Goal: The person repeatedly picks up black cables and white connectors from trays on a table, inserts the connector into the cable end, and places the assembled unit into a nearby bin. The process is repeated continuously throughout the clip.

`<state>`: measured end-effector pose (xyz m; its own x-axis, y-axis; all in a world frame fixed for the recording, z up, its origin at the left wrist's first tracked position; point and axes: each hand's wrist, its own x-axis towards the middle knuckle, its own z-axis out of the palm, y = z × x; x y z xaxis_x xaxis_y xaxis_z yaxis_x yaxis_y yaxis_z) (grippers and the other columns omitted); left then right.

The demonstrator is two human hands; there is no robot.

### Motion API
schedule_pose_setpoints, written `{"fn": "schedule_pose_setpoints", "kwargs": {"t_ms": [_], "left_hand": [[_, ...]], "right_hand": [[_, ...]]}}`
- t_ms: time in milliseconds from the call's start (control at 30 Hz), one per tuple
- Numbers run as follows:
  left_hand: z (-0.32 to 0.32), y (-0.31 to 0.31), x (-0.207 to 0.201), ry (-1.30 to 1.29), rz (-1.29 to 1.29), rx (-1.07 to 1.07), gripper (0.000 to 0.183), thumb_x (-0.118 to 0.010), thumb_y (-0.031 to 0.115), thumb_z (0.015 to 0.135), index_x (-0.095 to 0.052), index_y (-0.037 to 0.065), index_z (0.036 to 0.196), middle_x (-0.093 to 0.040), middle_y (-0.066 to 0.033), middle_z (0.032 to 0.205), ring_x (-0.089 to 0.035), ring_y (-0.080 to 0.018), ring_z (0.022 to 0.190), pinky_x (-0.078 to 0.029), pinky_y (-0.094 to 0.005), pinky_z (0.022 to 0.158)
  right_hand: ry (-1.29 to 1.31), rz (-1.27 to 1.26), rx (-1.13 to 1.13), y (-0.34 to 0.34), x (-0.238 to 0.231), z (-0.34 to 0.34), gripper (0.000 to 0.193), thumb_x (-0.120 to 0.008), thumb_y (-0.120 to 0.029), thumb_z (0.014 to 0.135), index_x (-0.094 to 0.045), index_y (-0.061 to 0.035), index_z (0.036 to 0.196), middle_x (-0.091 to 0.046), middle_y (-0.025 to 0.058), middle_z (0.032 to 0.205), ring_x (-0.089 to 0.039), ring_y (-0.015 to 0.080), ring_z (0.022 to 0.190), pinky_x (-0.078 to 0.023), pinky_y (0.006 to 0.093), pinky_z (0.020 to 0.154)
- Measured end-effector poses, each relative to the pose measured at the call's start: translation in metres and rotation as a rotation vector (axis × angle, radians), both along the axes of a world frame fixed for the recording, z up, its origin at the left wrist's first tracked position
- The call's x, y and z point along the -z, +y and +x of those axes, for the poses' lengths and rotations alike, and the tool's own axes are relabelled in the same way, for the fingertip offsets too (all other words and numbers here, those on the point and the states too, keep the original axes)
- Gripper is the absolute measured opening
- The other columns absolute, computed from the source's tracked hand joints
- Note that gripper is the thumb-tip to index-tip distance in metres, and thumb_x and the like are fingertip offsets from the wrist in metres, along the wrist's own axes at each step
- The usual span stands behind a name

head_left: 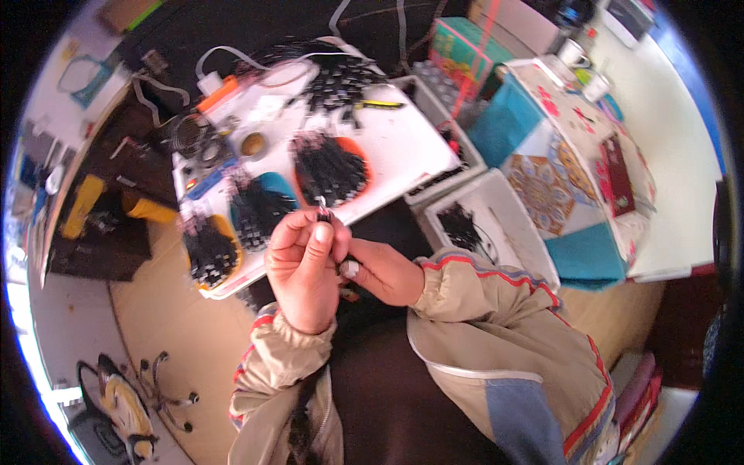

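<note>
In front of me, my left hand (pixel 301 267) is closed in a pinch, thumb against fingers. From its fingertips pokes a thin black cable end (pixel 324 212) with a shiny metal tip. My right hand (pixel 381 271) touches the left one from the right, its fingers closed. A little dark material shows by its thumb, but what it grips is hidden. Just beyond the hands, an orange tray (pixel 358 152) holds a bundle of black cables (pixel 329 172) with pinkish ends. Similar bundles fill a teal tray (pixel 280 186) and a yellow tray (pixel 234 232) to the left.
The trays stand on a white table (pixel 403 151). At its back lie more black cables (pixel 341 81) and an orange power strip (pixel 217 93). A white bin (pixel 508 225) with black pieces stands right, beside a cloth-covered table (pixel 535 167). Behind left is a chair base (pixel 167 391).
</note>
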<state>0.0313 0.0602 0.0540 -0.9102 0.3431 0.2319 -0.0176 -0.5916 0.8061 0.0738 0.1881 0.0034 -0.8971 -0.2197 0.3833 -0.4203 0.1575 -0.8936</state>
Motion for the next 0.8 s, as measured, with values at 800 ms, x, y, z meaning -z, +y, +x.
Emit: {"fn": "schedule_pose_setpoints", "kwargs": {"t_ms": [800], "left_hand": [[-0.007, -0.056, 0.099, -0.229, -0.768, 0.246, 0.015, -0.053, 0.004, 0.091, -0.061, -0.002, 0.102, -0.065, -0.005, 0.091, -0.054, -0.0075, 0.073, -0.042, -0.0204, 0.064]], "right_hand": [[-1.185, 0.849, 0.83, 0.239, 0.259, 0.078, 0.044, -0.057, -0.035, 0.088, -0.053, 0.0006, 0.113, -0.062, 0.0288, 0.105, -0.059, 0.0435, 0.102, -0.046, 0.0496, 0.088]]}}
